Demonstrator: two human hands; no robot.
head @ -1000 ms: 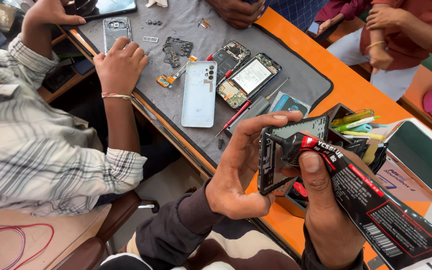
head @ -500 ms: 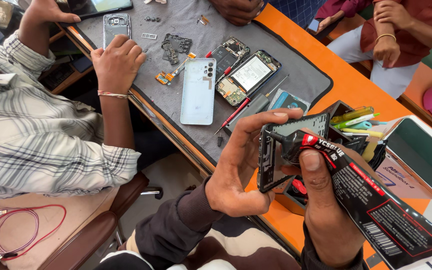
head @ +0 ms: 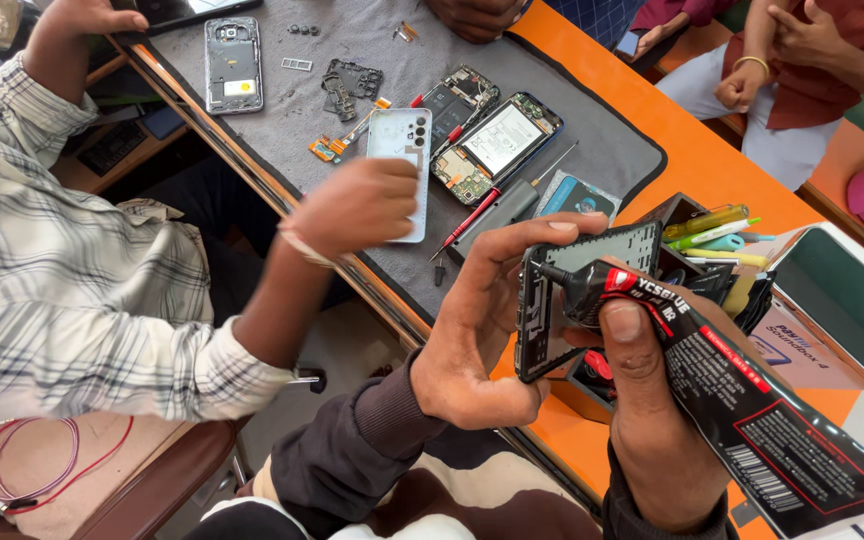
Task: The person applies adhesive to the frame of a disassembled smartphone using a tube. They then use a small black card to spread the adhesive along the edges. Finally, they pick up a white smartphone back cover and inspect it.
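The left hand (head: 477,335) is gripping a black phone frame (head: 577,290), thumb along the top edge and fingers curled behind it, holding it upright over the bench's near edge. The right hand (head: 652,420) is squeezing one black glue tube (head: 752,410), thumb pressing on top, with the nozzle (head: 552,272) touching the frame's inner edge.

An orange bench (head: 712,170) is carrying a grey mat (head: 592,130) that is covering its far left part. On the mat are lying one white back cover (head: 399,140), two opened phones (head: 482,135) side by side showing their boards, one bare silver frame (head: 232,62) near the far left corner, one dark inner plate (head: 352,85), one red-handled screwdriver (head: 472,215) and one blue card (head: 577,195) at the mat's near edge. A tray (head: 682,215) just behind the held frame is holding several pens, yellow, green and teal (head: 717,230); their exact count I cannot tell. One dark tablet (head: 847,300) is lying at the bench's right edge.

A co-worker in a checked sleeve is reaching a hand (head: 357,205) over the white cover from the left side. Two more people are sitting at the far side, with only hands and clothing showing.
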